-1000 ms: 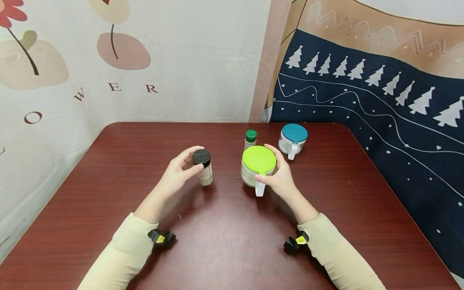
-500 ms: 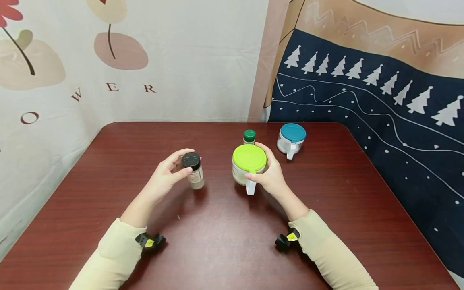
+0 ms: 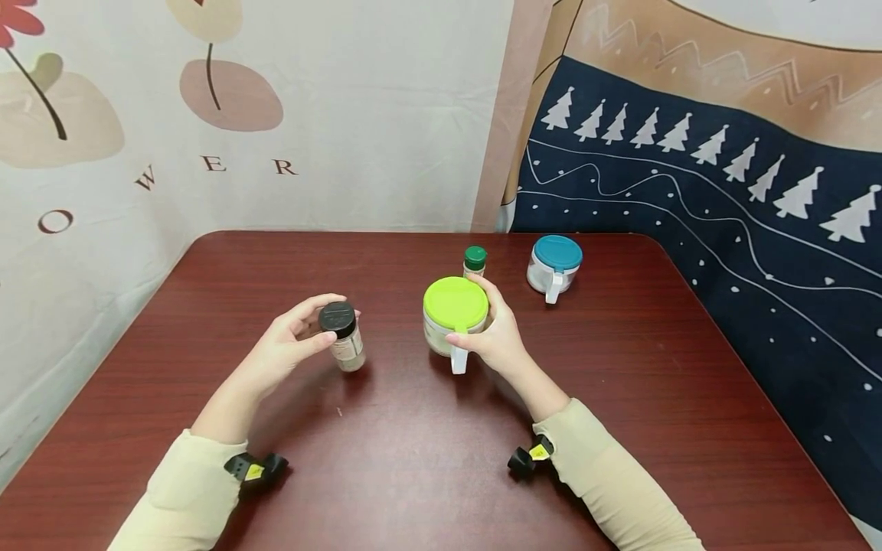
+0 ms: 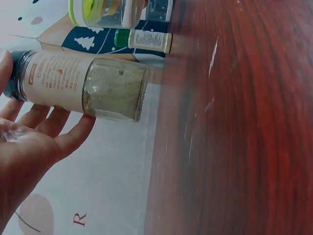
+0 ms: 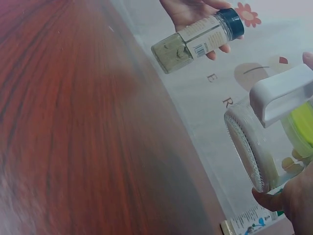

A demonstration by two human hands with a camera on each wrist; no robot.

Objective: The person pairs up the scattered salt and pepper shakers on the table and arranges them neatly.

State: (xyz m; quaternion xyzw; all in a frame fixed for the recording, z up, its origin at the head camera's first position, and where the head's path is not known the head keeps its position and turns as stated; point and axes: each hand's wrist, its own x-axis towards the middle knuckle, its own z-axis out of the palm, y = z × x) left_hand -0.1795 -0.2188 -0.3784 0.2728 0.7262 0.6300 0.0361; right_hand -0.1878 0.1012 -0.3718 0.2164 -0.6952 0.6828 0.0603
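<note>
My left hand (image 3: 285,344) grips a glass spice jar (image 3: 347,348) near its black cap, with the thumb on the near side. In the left wrist view the spice jar (image 4: 115,90) has a pale printed label and greyish-brown powder at its base end, and it is raised off the table. To the right, my right hand (image 3: 499,337) holds a clear glass seasoning pot (image 3: 441,337) with a lime-green lid and white handle. Its thumb lies by the handle and the fingers wrap the far side. In the right wrist view the glass pot (image 5: 249,142) is also raised over the table.
Behind the lime-lidded pot stands a small green-capped bottle (image 3: 475,259), partly hidden. A blue-lidded pot (image 3: 556,264) with a white handle is at the back right of the reddish-brown table (image 3: 413,474). Printed cloths (image 3: 386,115) hang behind the table.
Both hands have moved left with their containers. The spice jar has also come a little nearer to me. The green-capped bottle and blue-lidded pot have stayed in place.
</note>
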